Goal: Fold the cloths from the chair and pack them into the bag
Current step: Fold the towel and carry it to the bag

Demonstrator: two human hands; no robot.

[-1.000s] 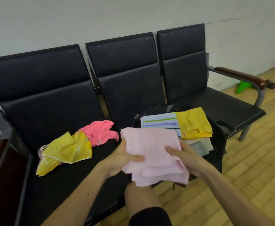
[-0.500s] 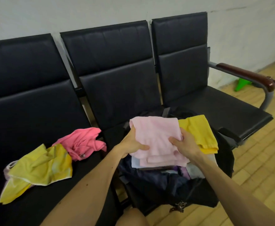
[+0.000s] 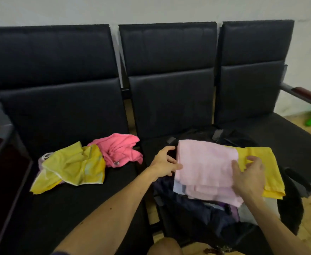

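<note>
- Pink cloth (image 3: 206, 168), folded, lies on top of the pile in the open black bag (image 3: 289, 214), which sits on the middle seat of the chair (image 3: 165, 100).
- Left hand (image 3: 164, 163) is at the pink cloth's left edge. Its fingers are spread and curled, and only the thumb side seems to touch the cloth. It is not pinching anything that I can see.
- Right hand (image 3: 248, 179) lies flat on the cloth's right side, fingers spread, pressing down where the pink meets the yellow cloth (image 3: 258, 162) beside it.
- I think the step now is setting the pink cloth down in the bag.
- To do it well, press flat with both palms so the folds stay neat. Line its edges up with the pile under it. Lift the hands off slowly so the cloth does not slide or open up.
- One corner hangs over the front of the pile and could be tucked in.
- Count in the bag: one pink cloth, one yellow cloth, and some pale ones peeking out under them. I cannot tell how many.
- Count loose on the left seat: one yellow-green cloth (image 3: 71, 166), one bright pink cloth (image 3: 121, 150), and a pale bit under them that I cannot make out.
- Those two at least, I think, need folding next.
</note>
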